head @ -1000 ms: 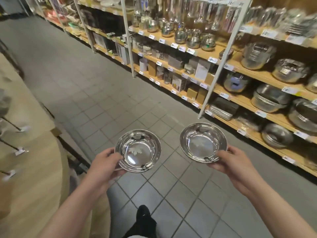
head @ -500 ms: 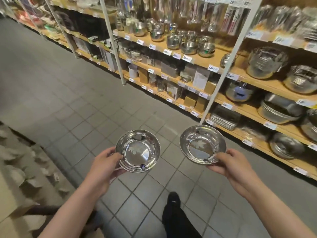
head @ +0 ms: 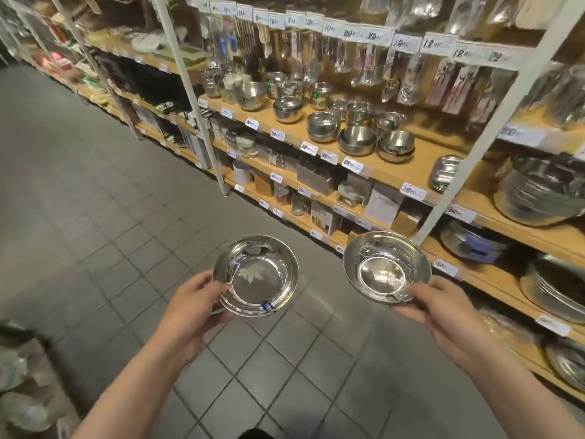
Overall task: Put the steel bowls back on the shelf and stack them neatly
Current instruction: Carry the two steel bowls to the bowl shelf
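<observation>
Shelving unit [head: 421, 147] is running along the right of the grey tile floor [head: 95, 201], wooden boards on white uprights, price tags on the edges. The mid board is carrying stacks of small steel bowls [head: 357, 139]; lower right boards are holding bigger basins [head: 544, 191].

Person is standing in the aisle, both arms out in front, bowls level and over the floor, well apart from any board.

Left bowl [head: 255, 275]: left hand [head: 190, 304] is pinching its near rim, thumb on the inside edge, fingers curled under. Right bowl [head: 386, 267]: right hand [head: 433, 304] is gripping its near rim the same way, thumb on top. The two bowls are side by side, not touching.

Judgement: step in hand is the carry to the shelf, nothing placed yet. To do it well: find the stack whose shape matches these shallow, wide-rimmed bowls; can't tell from here which one that is. Nest one bowl into the other first, freeing a hand to steady the stack. Lower straight down, rims concentric, no sliding across polished steel. Rim pinches are thin grips, so keep both bowls level while stepping in.
</observation>
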A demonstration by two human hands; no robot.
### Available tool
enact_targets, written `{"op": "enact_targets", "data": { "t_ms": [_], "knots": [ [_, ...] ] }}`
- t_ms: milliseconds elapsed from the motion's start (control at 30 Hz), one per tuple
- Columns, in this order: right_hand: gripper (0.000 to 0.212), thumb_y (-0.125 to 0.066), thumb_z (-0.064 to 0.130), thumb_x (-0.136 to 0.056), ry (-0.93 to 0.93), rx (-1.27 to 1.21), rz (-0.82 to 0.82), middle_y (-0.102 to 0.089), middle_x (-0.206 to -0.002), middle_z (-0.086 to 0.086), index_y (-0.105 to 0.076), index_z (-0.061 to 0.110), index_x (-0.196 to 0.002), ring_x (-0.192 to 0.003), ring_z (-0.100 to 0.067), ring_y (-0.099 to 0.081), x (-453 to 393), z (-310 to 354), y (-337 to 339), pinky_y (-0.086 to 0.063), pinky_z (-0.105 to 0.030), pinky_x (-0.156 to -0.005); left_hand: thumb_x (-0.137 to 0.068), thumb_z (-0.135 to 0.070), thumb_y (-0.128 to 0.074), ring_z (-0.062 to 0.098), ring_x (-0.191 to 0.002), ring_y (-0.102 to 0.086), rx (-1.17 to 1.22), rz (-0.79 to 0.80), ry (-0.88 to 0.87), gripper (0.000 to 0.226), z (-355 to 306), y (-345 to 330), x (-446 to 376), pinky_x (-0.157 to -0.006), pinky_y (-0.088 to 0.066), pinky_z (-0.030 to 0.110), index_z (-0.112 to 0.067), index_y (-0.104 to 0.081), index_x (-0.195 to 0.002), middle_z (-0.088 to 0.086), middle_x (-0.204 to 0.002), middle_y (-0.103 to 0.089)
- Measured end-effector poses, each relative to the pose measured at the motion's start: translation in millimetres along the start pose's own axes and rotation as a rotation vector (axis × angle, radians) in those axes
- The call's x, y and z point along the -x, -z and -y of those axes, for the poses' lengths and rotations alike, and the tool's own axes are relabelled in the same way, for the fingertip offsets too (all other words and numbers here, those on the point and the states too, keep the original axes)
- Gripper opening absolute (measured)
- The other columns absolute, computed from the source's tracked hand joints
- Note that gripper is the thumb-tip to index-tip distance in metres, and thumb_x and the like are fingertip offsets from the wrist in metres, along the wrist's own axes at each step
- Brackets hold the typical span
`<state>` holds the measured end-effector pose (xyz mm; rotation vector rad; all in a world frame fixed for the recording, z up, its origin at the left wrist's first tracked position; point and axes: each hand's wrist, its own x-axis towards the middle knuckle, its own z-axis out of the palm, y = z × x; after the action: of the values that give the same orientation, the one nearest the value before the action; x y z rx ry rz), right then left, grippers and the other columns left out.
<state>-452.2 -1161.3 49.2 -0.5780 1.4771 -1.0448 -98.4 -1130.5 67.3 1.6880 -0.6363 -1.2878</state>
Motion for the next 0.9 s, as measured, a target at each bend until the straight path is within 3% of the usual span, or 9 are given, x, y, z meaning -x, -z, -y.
{"op": "enact_targets", "data": {
  "t_ms": [133, 267, 400, 467, 600, 733, 867, 900],
  "knots": [
    [0.008, -0.06, -0.001, -0.097, 0.006, -0.01, 0.017, -0.079, -0.087, -0.014, -0.062, 0.001, -0.104, -0.083, -0.023, -0.078, -62, 31, -41, -0.061, -0.023, -0.059, -0.09, -0.003, -0.06, 0.009, -0.057, -0.066, 0.05, -0.032, 0.027, 0.016, -26, -8, -73, -0.073, -0.058, 0.033, -0.015, -0.071, -0.088, 0.0, -0.07, -0.071],
    [0.006, -0.057, -0.004, -0.097, -0.015, -0.004, -0.018, -0.078, -0.087, -0.019, -0.061, -0.005, -0.102, -0.079, -0.026, -0.078, -130, 52, -90, -0.06, -0.024, -0.056, -0.09, -0.004, -0.062, 0.01, -0.061, -0.067, 0.067, -0.021, 0.052, 0.015, -51, -10, -167, -0.073, -0.059, 0.035, -0.014, -0.073, -0.092, 0.003, -0.076, -0.074],
    [0.01, -0.056, -0.008, -0.096, -0.007, -0.038, -0.076, -0.076, -0.079, -0.016, -0.059, 0.001, -0.092, -0.067, -0.02, -0.076, -195, 90, -148, -0.06, -0.026, -0.05, -0.088, -0.002, -0.061, 0.008, -0.057, -0.066, 0.068, 0.0, 0.049, 0.017, -100, -13, -270, -0.058, -0.06, 0.025, -0.015, -0.073, -0.086, 0.003, -0.071, -0.072],
    [0.012, -0.056, -0.007, -0.096, -0.013, -0.042, -0.063, -0.077, -0.077, -0.014, -0.06, 0.003, -0.093, -0.068, -0.02, -0.076, -219, 113, -175, -0.061, -0.029, -0.049, -0.088, -0.001, -0.06, 0.01, -0.056, -0.067, 0.067, 0.015, 0.049, 0.019, -130, -14, -313, -0.054, -0.059, 0.024, -0.014, -0.072, -0.084, 0.005, -0.071, -0.072],
    [0.012, -0.053, -0.011, -0.095, -0.036, -0.051, -0.076, -0.077, -0.084, -0.019, -0.06, -0.002, -0.1, -0.067, -0.022, -0.077, -266, 152, -215, -0.059, -0.024, -0.052, -0.088, -0.001, -0.058, 0.015, -0.066, -0.067, 0.023, 0.031, 0.033, 0.024, -188, -22, -393, -0.054, -0.058, 0.025, -0.018, -0.073, -0.082, 0.005, -0.076, -0.073],
    [0.025, -0.053, -0.006, -0.097, -0.058, -0.042, -0.088, -0.072, -0.107, -0.032, -0.056, -0.012, -0.121, -0.095, -0.039, -0.074, -316, 170, -254, -0.064, -0.03, -0.064, -0.088, 0.0, -0.06, 0.016, -0.068, -0.07, 0.027, 0.086, 0.05, 0.022, -219, -34, -454, -0.059, -0.06, 0.027, -0.015, -0.073, -0.096, 0.006, -0.082, -0.076],
    [0.026, -0.054, -0.006, -0.098, -0.08, -0.046, -0.117, -0.071, -0.106, -0.033, -0.054, -0.013, -0.123, -0.086, -0.038, -0.076, -371, 187, -296, -0.065, -0.036, -0.071, -0.089, 0.001, -0.058, 0.014, -0.065, -0.071, -0.022, 0.104, 0.077, 0.021, -240, -46, -510, -0.057, -0.059, 0.025, -0.016, -0.072, -0.092, 0.004, -0.078, -0.076],
    [0.022, -0.053, -0.008, -0.098, -0.083, -0.062, -0.11, -0.073, -0.099, -0.031, -0.055, -0.013, -0.119, -0.079, -0.035, -0.077, -386, 193, -307, -0.065, -0.034, -0.066, -0.089, 0.0, -0.059, 0.015, -0.067, -0.071, -0.039, 0.11, 0.083, 0.021, -245, -51, -526, -0.058, -0.059, 0.026, -0.016, -0.072, -0.092, 0.004, -0.078, -0.075]
  ]
}}
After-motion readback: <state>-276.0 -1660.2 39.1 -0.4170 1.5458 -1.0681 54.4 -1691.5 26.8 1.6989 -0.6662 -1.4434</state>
